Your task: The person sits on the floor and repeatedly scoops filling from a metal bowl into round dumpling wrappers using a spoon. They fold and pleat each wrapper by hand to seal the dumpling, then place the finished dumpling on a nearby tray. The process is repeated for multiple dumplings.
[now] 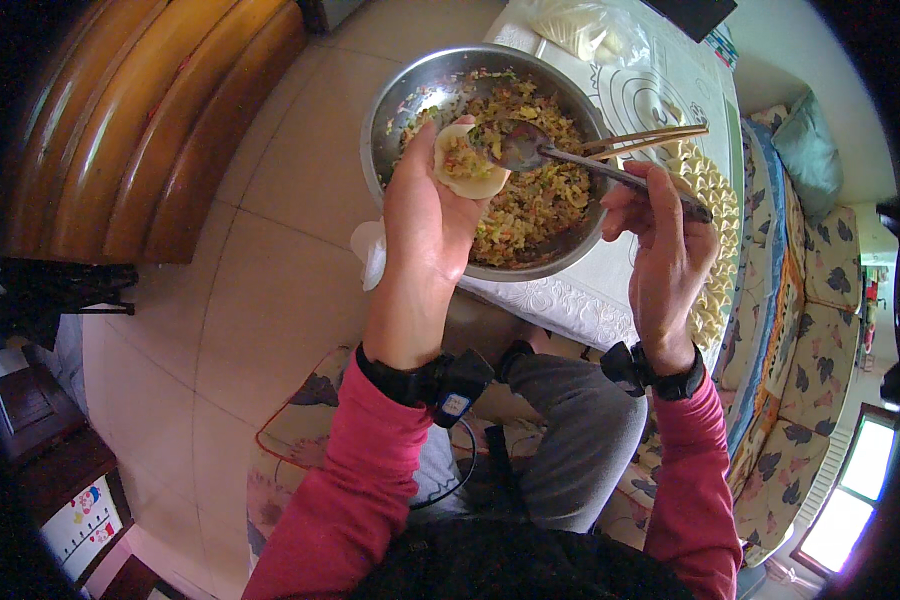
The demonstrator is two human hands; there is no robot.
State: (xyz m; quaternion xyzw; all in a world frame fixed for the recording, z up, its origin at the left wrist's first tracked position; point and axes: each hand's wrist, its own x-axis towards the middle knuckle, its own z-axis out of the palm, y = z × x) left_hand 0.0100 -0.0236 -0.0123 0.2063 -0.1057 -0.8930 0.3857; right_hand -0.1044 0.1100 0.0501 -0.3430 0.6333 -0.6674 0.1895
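Observation:
My left hand holds a round dumpling wrapper on its fingers, with chopped filling on it. In my right hand is the handle of a metal spoon, whose bowl is at the wrapper's right edge. Below both sits a large stainless steel bowl of chopped vegetable filling. Wooden chopsticks stick out over the bowl's right rim. Rows of folded dumplings lie on the table at the right, partly hidden by my right hand.
The bowl stands on a table with a white embossed cover. Dough in a clear plastic bag lies at the far side. A patterned sofa runs along the right; curved wooden furniture stands at the upper left.

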